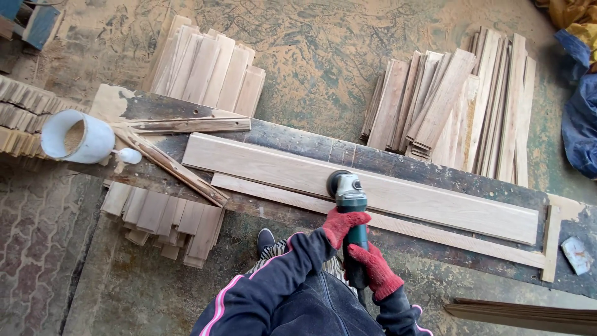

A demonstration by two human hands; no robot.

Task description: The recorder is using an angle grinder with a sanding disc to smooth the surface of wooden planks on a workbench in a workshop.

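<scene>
Angle grinder [349, 193]: we grip it with both hands in red gloves, left hand [341, 225] clenched round the body near the head, right hand [375, 269] clenched round the rear handle. Its disc rests on the long pale plank [435, 199], just ahead of our hands, on the dark bench [398, 163]. Offcut stacks [457, 112] lie beyond on the floor; a white bucket [78, 137] sits far left.

A long plank [373, 186] lies on the table [298, 144], with the grinder [348, 190] resting on its near edge. A tub [78, 137] sits at the table's left end. Stacked boards [457, 106] lie on the floor behind, to the right.
</scene>
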